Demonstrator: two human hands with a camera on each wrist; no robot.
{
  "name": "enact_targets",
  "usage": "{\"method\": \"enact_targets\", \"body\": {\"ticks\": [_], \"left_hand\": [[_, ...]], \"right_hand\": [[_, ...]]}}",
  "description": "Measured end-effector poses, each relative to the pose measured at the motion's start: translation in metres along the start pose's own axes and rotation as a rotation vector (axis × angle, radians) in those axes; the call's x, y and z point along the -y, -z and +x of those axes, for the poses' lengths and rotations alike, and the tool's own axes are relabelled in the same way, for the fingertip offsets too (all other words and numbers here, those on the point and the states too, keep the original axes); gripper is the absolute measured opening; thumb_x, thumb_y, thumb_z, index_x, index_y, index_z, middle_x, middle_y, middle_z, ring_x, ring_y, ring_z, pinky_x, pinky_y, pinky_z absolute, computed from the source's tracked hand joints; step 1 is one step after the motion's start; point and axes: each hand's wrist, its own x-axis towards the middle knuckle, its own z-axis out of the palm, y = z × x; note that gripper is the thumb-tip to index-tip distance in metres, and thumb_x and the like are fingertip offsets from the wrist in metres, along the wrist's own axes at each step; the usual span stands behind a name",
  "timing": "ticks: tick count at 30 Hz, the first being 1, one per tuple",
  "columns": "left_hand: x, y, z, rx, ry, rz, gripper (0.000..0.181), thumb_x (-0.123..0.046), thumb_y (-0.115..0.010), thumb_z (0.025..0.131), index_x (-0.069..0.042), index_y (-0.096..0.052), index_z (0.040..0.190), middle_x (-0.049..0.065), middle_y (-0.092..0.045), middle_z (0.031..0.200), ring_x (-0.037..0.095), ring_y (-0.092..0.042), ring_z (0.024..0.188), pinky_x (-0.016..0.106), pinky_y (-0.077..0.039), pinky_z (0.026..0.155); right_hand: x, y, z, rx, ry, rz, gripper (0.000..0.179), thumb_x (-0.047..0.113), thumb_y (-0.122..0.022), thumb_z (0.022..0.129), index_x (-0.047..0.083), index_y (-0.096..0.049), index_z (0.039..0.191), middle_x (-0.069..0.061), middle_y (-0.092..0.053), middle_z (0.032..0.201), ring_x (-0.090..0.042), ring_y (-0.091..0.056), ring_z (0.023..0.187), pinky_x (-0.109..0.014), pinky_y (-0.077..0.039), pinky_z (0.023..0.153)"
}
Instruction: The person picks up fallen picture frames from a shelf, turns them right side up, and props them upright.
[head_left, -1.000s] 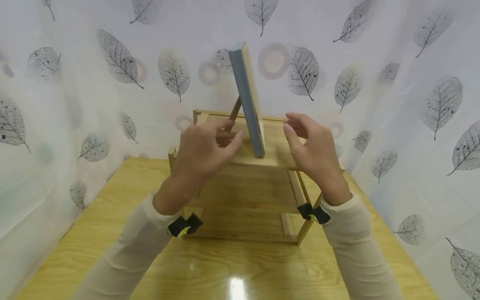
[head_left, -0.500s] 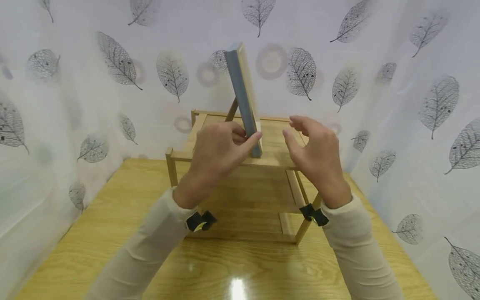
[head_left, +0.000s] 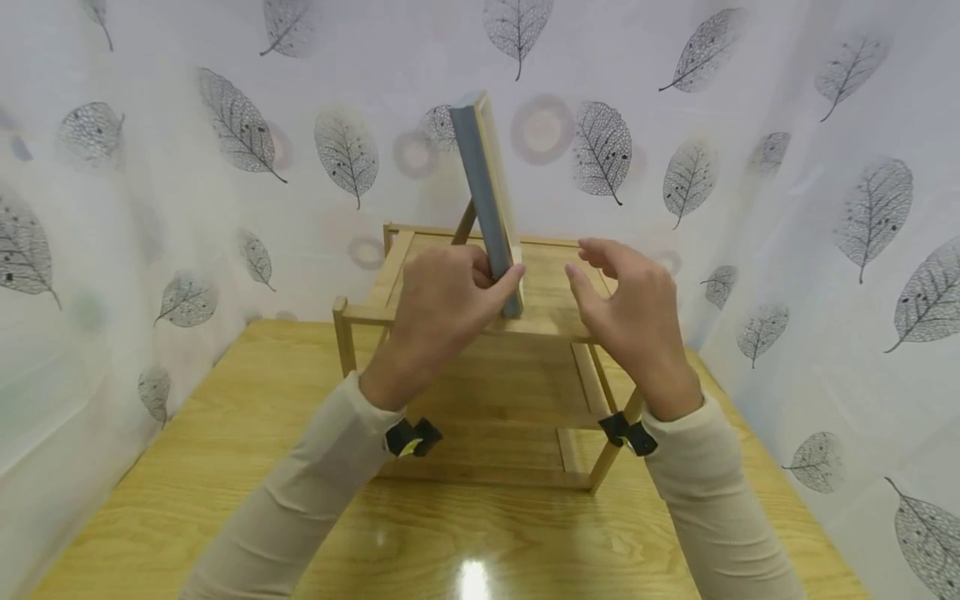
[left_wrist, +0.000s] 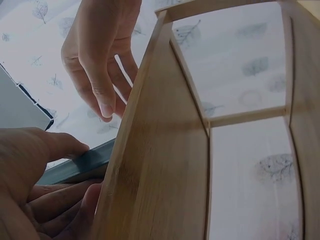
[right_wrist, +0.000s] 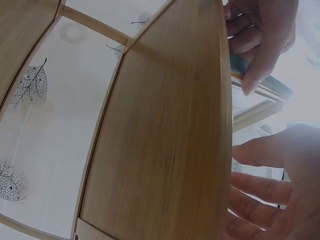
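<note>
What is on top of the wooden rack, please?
On the wooden rack is a tilted, blue-edged panel with a brown strut, pinched by the left hand. That hand covers the strut's lower end and part of the panel.

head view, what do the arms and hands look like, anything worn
Left sleeve and right sleeve are long and cream. A small, angular black attachment with a yellow bit shows at the left cuff. Left hand and right hand are ungloved.

Flat blue-grey panel (head_left: 483, 187) with pale right face | near-upright, top leaning left | slim brown strut (head_left: 465, 223) on left | foot on light-wooden top shelf (head_left: 551, 287) | left hand (head_left: 448, 296) pinches lower part
</note>
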Motion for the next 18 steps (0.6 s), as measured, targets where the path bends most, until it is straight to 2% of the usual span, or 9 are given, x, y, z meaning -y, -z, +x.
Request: {"method": "enact_targets", "body": {"ticks": [8,18], "left_hand": [[-0.0029,0.0049,-0.0009,0.023,0.029,-0.019,0.028,-0.027,-0.073,0.094,-0.002,-0.077,0.081,0.001,-0.071,0.063,0.006,-0.054,0.044,0.026,-0.041,0.042],[0.0024,0.0089,-0.0027,0.04,0.053,-0.033,0.028,-0.025,-0.071,0.094,0.001,-0.076,0.085,0.003,-0.071,0.064,0.005,-0.058,0.045,0.027,-0.044,0.039]], "right_hand": [[-0.0013,-0.0001,-0.0012,0.014,-0.022,0.007,0.026,0.008,-0.073,0.091,-0.005,-0.072,0.114,-0.018,-0.075,0.104,-0.036,-0.071,0.091,-0.048,-0.056,0.085],[-0.003,0.0005,-0.0029,0.044,-0.068,0.044,0.026,0.008,-0.072,0.092,-0.004,-0.072,0.115,-0.019,-0.074,0.108,-0.038,-0.071,0.095,-0.047,-0.056,0.087]]}}
